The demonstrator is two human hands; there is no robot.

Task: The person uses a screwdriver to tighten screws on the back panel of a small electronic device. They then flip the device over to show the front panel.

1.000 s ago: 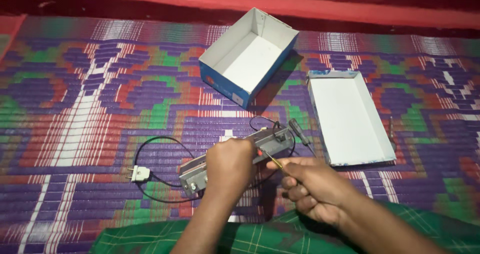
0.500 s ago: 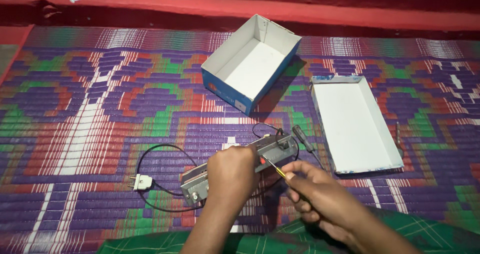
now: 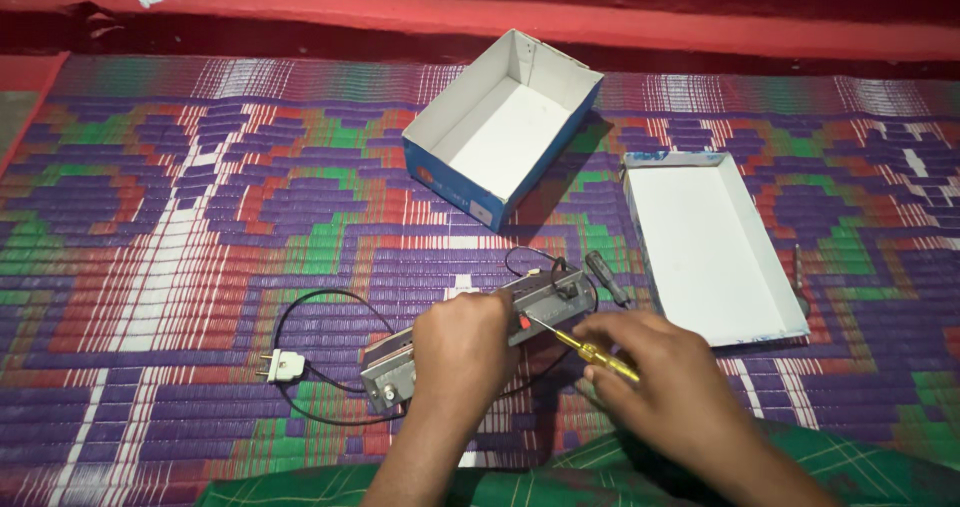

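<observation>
Plug [image 3: 284, 366] w/ black cord [image 3: 322, 302] lies left of left hand [image 3: 463, 345]. Left hand closed over grey device [image 3: 545, 297] on mat [image 3: 180, 227], pinning it. Right hand [image 3: 660, 377], just beside, grips yellow screwdriver [image 3: 590, 351], tip at device. Box [image 3: 500, 132] beyond the hands; lid [image 3: 705, 242] beyond right hand, to its right.

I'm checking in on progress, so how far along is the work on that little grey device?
Done: the box and its lid lie open and apart on the mat, with the grey device out. In hand: the left hand pins it while the right hand points a yellow screwdriver at its side. Left: the casing looks closed; the plug lies loose.
</observation>
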